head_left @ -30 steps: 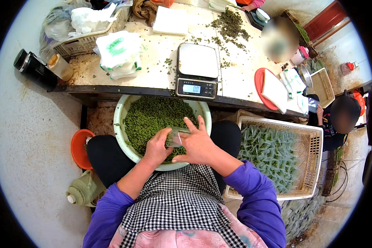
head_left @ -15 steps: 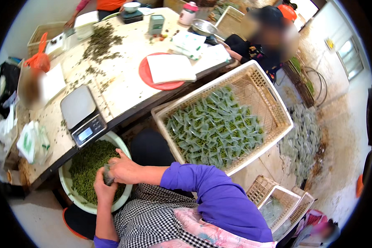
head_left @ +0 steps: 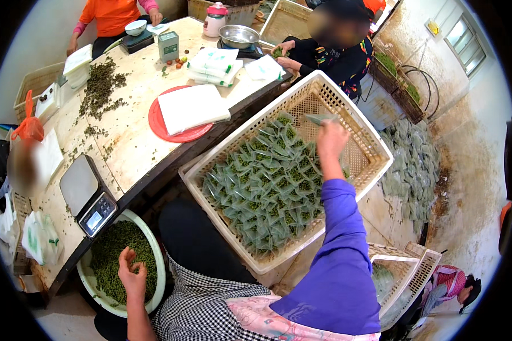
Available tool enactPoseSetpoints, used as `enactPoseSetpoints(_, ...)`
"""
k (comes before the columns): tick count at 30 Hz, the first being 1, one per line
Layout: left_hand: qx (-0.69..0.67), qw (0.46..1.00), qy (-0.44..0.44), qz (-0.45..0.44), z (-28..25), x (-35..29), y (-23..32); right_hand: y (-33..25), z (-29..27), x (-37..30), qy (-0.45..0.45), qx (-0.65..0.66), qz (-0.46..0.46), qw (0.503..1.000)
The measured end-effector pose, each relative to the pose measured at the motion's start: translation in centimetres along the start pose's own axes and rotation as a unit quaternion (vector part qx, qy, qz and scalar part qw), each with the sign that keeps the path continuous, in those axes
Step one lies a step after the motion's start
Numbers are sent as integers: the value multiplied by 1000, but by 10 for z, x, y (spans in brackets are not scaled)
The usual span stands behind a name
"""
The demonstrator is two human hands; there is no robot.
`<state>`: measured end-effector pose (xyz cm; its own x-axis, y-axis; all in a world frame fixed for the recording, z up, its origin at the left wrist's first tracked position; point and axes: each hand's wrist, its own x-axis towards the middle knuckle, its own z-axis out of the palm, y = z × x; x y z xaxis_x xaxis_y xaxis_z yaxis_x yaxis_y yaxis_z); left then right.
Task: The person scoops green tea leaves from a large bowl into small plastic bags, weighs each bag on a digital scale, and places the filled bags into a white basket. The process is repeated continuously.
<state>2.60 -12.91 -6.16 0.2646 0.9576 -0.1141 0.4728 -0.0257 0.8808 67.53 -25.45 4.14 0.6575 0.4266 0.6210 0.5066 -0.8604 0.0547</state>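
Observation:
Out over the back right of a white crate (head_left: 384,158), my right hand (head_left: 331,141) pinches a small clear plastic bag (head_left: 320,119) by one end. Rows of similar bags filled with small green berries (head_left: 267,187) stand packed upright in the crate, left of and below that hand. My left hand (head_left: 132,273) hovers over a pale round basin (head_left: 160,267) of loose green berries (head_left: 116,244). Its fingers are loosely curled and apart, with nothing seen in them.
A digital scale (head_left: 85,190) sits at the table edge beside the basin. White plastic sheets (head_left: 193,108) lie on a red plate (head_left: 159,128). A co-worker (head_left: 344,62) sits behind the crate. Many filled bags (head_left: 409,170) are heaped on the floor at right.
My right hand has gone from the basin across to the crate, carrying the bag. My left hand has let go of it and stays above the basin. The whole view has shifted.

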Motion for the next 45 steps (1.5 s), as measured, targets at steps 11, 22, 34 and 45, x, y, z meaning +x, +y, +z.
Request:
enactPoseSetpoints(11,109,991,49,66,-23,-6,17,14,-1,-35,-108,-224,-29,968)
enactPoseSetpoints(22,336,822,441,131,-205,45,29,-327,-111,-76,46,477,-378,792)
enactPoseSetpoints(34,187,894,403,59,-266,97,-4,-591,-257,-270,-72,663,-493,559)
enactPoseSetpoints(45,11,890,427,161,-236,66,16,-619,-320,-328,-317,726,-293,535)
